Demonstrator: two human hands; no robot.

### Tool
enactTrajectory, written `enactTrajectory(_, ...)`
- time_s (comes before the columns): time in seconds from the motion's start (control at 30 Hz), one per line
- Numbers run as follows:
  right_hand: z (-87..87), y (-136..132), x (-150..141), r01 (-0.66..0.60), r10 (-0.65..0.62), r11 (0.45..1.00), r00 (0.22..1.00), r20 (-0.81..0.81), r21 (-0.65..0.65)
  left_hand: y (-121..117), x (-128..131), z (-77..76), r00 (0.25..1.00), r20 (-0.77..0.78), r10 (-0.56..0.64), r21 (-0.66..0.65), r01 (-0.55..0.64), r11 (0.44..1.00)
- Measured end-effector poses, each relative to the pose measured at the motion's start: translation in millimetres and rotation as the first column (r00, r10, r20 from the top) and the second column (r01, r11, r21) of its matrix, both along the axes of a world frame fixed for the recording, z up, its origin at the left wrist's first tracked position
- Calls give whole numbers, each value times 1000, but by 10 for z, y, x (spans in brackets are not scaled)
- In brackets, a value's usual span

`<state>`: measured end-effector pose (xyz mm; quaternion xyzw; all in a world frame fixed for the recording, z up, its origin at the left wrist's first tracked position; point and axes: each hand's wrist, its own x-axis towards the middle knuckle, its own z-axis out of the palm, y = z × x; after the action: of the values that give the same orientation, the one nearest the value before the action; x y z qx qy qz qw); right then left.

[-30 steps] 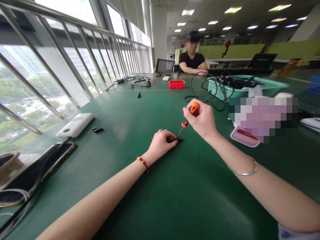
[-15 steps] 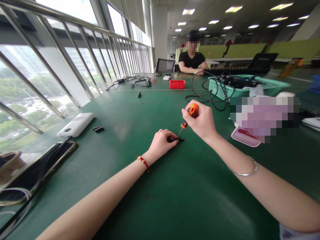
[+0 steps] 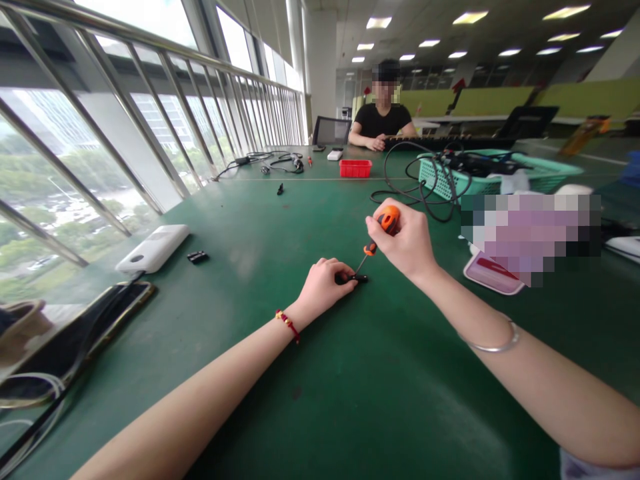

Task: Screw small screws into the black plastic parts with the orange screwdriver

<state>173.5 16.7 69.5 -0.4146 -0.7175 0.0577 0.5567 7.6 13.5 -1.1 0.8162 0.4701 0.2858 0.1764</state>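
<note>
On the green table [image 3: 320, 360], my left hand [image 3: 325, 283] pinches a small black part [image 3: 361, 278] flat against the surface; its exact kind is too small to make out. My right hand [image 3: 407, 237] is closed round the orange and black handle of a screwdriver [image 3: 370, 249]. The tool slants down to the left, and its thin shaft meets the black part beside my left fingertips. My fingers hide much of the part and some of the handle.
A white power bank [image 3: 154, 248], a phone [image 3: 75, 340] and a small black piece [image 3: 198, 257] lie left. Farther off are a red tray [image 3: 355, 169], cables [image 3: 273, 160] and a teal basket [image 3: 543, 175]. A person [image 3: 383, 120] sits at the far end.
My right hand and the screwdriver handle have shifted very slightly right, along with a small shift of the whole view. The person opposite has moved their hands a little left.
</note>
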Motion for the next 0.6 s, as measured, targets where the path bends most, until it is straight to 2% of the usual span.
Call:
enactTrajectory(0.37,61,-60,-31,94,-91,993,994,60,-66,-29,4,25,1000,-1,6,-2,-6,1000)
enactTrajectory(0.6,145,-77,-15,46,-33,992,994,106,-120,-62,42,74,999,44,16,31,-17,999)
